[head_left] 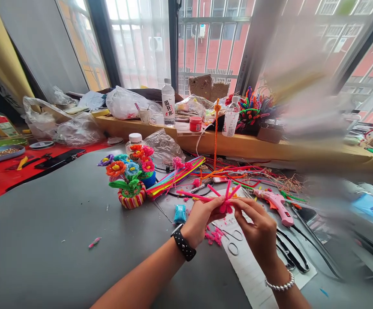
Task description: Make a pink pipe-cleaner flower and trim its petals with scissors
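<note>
Flower, bright pink: rounded loops below, straight strands fanned above.

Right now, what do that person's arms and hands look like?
The left arm and right arm are bare where they show. The left hand has a black band with white dots at its wrist; the right hand, a silver bead bracelet.
</note>
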A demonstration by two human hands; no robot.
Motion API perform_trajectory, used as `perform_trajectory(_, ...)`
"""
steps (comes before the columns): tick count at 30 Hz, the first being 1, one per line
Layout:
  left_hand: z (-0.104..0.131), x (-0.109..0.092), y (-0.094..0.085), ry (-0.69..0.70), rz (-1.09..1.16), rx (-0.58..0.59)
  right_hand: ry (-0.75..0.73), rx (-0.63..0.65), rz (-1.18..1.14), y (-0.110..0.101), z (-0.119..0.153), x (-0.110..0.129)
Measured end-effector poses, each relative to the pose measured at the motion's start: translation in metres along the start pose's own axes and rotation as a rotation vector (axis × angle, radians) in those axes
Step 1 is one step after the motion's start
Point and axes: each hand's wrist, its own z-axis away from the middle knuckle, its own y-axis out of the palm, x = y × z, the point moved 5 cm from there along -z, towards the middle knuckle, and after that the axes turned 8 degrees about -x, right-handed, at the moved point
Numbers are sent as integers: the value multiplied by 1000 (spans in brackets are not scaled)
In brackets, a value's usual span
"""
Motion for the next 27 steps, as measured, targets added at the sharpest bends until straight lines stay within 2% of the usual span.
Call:
perform_trajectory(6, -1, 0, -1, 0, 2, -2, -102, 21, 6, 0, -1, 5)
perform_trajectory(13, -1, 0, 0, 49, -66, 79, -95, 30, -8, 0, 1, 3)
perform_trajectory(16, -2, -2, 0, 44, -45, 78, -12, 10, -24, 0, -2, 3)
perform_trajectory(20, -2, -3, 1, 47, -53, 74, 278, 10, -150, 0, -3, -7)
perform_trajectory(23, -3, -2, 2, 49, -68, 76, 443, 80, -223, 4, 0, -16)
perform_trajectory(25, -3, -1, 2, 43, -61, 87, 470, 130, -237, 6, 1, -19)
perform_trajectory(27, -3, 0, 2, 18, -40, 86, 428, 126, -216, 4, -2, -20)
